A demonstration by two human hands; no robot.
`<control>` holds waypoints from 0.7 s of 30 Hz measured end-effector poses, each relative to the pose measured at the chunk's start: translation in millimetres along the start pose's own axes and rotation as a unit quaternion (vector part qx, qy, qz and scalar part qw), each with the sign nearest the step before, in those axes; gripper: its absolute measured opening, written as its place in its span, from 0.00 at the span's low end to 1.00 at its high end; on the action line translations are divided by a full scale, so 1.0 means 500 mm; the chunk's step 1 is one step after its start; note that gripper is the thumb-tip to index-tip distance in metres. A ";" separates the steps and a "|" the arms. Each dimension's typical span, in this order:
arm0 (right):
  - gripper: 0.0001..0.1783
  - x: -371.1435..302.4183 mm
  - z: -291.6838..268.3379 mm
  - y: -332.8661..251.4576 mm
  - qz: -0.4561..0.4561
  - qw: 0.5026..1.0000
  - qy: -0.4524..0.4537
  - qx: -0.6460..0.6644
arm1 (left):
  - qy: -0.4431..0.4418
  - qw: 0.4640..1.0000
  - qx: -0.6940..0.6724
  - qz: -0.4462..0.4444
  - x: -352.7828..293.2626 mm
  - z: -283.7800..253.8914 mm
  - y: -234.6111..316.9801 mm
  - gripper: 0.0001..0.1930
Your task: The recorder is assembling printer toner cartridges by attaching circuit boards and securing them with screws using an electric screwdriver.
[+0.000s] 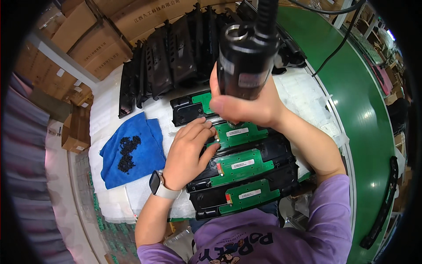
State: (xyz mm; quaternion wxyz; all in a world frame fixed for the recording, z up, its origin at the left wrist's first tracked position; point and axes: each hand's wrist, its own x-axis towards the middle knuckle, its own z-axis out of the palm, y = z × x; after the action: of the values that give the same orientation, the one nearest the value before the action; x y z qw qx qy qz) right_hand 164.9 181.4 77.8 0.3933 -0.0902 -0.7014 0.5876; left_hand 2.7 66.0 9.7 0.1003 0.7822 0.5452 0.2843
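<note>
My right hand [261,108] is wrapped round a black electric screwdriver [246,53], held upright with its corded end toward me. The driver's tip is mostly hidden; it points down at a green circuit board [257,132] lying in a black plastic panel. Against the left part of that panel lies my left hand [184,152], fingers stretched out and thumb apart. Nearer me are two more black panels, holding a green circuit board [246,166] and another green board [261,193]. Partly covered by my right hand, a further panel [184,115] sits beyond.
Small black screws [127,154] lie heaped on a blue cloth [112,171] to the left. Several black plastic housings [171,57] stand across the back of the white-covered table. A green surface [360,114] curves along the right, with a long black strip [382,207]. Cardboard boxes [101,53] stand behind.
</note>
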 end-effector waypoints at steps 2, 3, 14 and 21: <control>0.10 -0.001 0.008 -0.009 -0.006 1.000 -0.008 0.000 | -0.011 1.000 0.001 -0.007 -0.003 -0.003 0.002 0.14; 0.12 0.001 0.010 -0.013 -0.010 1.000 -0.017 -0.001 | -0.002 1.000 0.018 -0.001 -0.005 0.001 0.003 0.15; 0.18 0.008 -0.097 -0.104 -0.123 0.975 -0.031 0.183 | -0.243 0.959 0.077 0.121 -0.068 0.018 0.209 0.42; 0.18 -0.003 -0.098 -0.132 -0.153 0.973 -0.082 0.150 | -0.227 0.960 0.121 0.110 -0.078 0.057 0.206 0.39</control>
State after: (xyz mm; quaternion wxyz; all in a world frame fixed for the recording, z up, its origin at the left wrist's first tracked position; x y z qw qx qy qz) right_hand 220.3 198.3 136.3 0.4285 0.1268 -0.6407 0.6244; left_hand 91.1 -4.8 21.4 0.0942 0.8878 0.4486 0.0409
